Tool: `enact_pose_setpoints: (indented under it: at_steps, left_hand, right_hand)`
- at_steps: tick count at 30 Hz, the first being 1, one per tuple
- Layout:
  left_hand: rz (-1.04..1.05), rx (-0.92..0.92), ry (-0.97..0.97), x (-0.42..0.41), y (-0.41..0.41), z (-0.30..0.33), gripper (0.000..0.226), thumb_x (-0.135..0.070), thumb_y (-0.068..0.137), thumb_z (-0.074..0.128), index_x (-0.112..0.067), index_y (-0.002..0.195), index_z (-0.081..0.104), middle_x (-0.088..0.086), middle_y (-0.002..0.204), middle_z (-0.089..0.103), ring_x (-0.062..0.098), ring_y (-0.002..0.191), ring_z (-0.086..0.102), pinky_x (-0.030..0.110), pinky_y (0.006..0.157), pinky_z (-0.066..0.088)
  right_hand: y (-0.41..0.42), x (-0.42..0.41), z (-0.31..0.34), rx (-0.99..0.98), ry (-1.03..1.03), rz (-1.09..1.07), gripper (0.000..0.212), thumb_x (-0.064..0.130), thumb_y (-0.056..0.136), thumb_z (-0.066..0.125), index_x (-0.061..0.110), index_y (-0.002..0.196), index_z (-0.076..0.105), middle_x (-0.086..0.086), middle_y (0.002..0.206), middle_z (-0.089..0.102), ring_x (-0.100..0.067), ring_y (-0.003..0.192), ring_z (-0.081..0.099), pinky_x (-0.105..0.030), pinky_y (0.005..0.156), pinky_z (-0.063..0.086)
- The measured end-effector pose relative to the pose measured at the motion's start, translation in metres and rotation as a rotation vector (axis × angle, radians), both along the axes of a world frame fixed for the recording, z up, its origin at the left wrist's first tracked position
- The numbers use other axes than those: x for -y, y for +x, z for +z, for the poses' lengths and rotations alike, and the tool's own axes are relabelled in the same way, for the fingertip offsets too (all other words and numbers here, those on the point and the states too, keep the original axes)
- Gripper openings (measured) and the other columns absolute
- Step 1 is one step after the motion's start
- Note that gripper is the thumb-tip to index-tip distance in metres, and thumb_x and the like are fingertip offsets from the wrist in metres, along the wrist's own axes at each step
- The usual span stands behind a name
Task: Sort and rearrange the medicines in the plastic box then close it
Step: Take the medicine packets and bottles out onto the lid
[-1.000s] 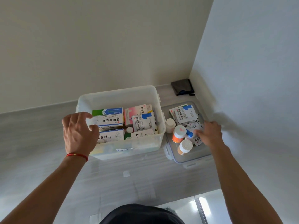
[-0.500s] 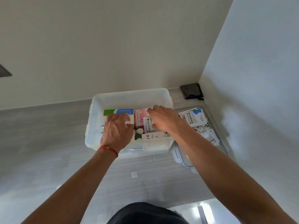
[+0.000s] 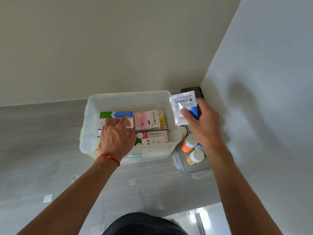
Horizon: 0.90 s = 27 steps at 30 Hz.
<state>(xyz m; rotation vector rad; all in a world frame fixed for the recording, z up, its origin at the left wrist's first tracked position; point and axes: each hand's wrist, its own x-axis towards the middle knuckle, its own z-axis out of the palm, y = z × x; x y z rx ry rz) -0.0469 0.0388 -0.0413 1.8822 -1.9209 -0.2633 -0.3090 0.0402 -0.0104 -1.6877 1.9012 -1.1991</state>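
The clear plastic box [image 3: 128, 94] stands open on the grey counter, with medicine cartons upright in it: a green-and-blue one [image 3: 116, 114], a pink one [image 3: 147, 120] and white ones at the front [image 3: 155, 141]. My left hand [image 3: 115, 138], with a red string on the wrist, reaches into the box's left half, its fingers curled over a white carton. My right hand [image 3: 203, 126] holds a white sachet with a blue corner [image 3: 183, 104] in the air, above the box's right rim. The box's lid [image 3: 194, 170] lies upside down to the right, holding two orange bottles with white caps [image 3: 188, 145].
A dark flat object [image 3: 199, 91] lies in the corner behind the sachet. Walls close off the back and the right side. Small white stickers [image 3: 132, 181] dot the counter in front of the box. The counter's front edge runs at lower right.
My right hand has lifted out of the box to the right with a white sachet in it. My left hand stays on the cartons in the box's left half.
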Motion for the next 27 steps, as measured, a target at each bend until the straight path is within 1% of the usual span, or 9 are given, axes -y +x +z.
enact_pose_setpoints:
  at_steps: [4,8,11,14,17,19,21,24,27]
  left_hand:
    - [-0.015,0.026,-0.014,0.003,-0.005,0.000,0.013,-0.012,0.082,0.063,-0.009,0.092,0.071,0.012,0.090,0.073,0.035,0.098,0.059,0.046,0.079,0.053]
    - [-0.003,-0.001,-0.015,0.002,-0.003,-0.002,0.016,-0.008,0.081,0.059,-0.009,0.092,0.071,0.012,0.090,0.073,0.035,0.098,0.058,0.045,0.077,0.053]
    - [0.004,-0.012,-0.002,0.003,-0.001,-0.003,0.023,-0.004,0.080,0.055,-0.010,0.094,0.071,0.012,0.093,0.074,0.033,0.101,0.057,0.045,0.080,0.053]
    - [0.006,-0.052,-0.009,0.002,0.000,-0.003,0.030,0.004,0.078,0.051,-0.011,0.095,0.071,0.010,0.095,0.073,0.031,0.104,0.057,0.041,0.080,0.052]
    - [0.005,-0.144,-0.007,0.002,0.002,0.000,0.044,0.015,0.074,0.044,-0.012,0.095,0.072,0.006,0.098,0.072,0.027,0.107,0.056,0.038,0.082,0.049]
    - [0.016,-0.216,-0.054,0.000,0.008,0.005,0.051,0.020,0.070,0.040,-0.010,0.093,0.073,0.006,0.098,0.072,0.027,0.105,0.057,0.037,0.081,0.051]
    - [0.030,-0.200,-0.150,-0.004,0.023,0.008,0.051,0.022,0.066,0.040,-0.009,0.088,0.073,0.008,0.094,0.073,0.030,0.100,0.059,0.038,0.075,0.052]
    - [0.064,-0.042,-0.212,-0.007,0.053,0.008,0.044,0.019,0.063,0.046,-0.010,0.084,0.073,0.007,0.089,0.071,0.032,0.101,0.059,0.042,0.078,0.051]
    - [0.108,0.050,-0.160,-0.006,0.073,0.003,0.043,0.014,0.062,0.052,-0.014,0.087,0.072,0.001,0.099,0.070,0.031,0.114,0.053,0.046,0.090,0.043]
  right_hand:
    - [-0.077,-0.037,-0.042,0.319,0.267,-0.488,0.030,0.038,0.093,0.071,0.015,0.112,0.065,-0.002,0.108,0.076,-0.024,0.089,0.075,-0.046,0.077,0.063]
    - [-0.100,-0.062,-0.091,0.641,0.395,-0.628,0.031,0.024,0.097,0.069,0.009,0.123,0.063,-0.008,0.106,0.074,-0.015,0.077,0.073,-0.023,0.056,0.057]
    - [-0.102,-0.067,-0.109,0.809,0.499,-0.529,0.024,0.007,0.096,0.064,0.008,0.120,0.065,-0.012,0.102,0.078,-0.023,0.077,0.078,-0.030,0.066,0.063]
    - [-0.101,-0.069,-0.117,0.562,0.611,-0.497,0.015,0.005,0.091,0.062,0.006,0.104,0.070,-0.010,0.094,0.079,-0.028,0.086,0.077,-0.047,0.089,0.061]
    - [-0.091,-0.069,-0.108,0.342,0.664,-0.437,0.023,0.011,0.097,0.061,-0.003,0.114,0.068,-0.015,0.093,0.074,-0.027,0.079,0.073,-0.047,0.083,0.062]
    - [-0.084,-0.070,-0.092,0.084,0.653,-0.407,0.030,0.017,0.099,0.059,0.005,0.127,0.064,-0.017,0.117,0.071,-0.032,0.098,0.071,-0.041,0.081,0.060]
    - [-0.074,-0.070,-0.068,0.040,0.514,-0.391,0.035,0.017,0.097,0.058,0.015,0.132,0.062,-0.012,0.131,0.067,-0.032,0.112,0.067,-0.037,0.085,0.057]
    - [-0.042,-0.064,-0.025,0.122,0.197,-0.251,0.020,0.015,0.096,0.062,0.024,0.111,0.071,0.003,0.108,0.074,-0.013,0.091,0.070,-0.011,0.070,0.050]
    - [0.006,-0.047,0.004,0.080,-0.008,0.015,0.009,0.015,0.098,0.066,0.020,0.100,0.072,0.008,0.092,0.074,-0.004,0.082,0.069,-0.010,0.068,0.050]
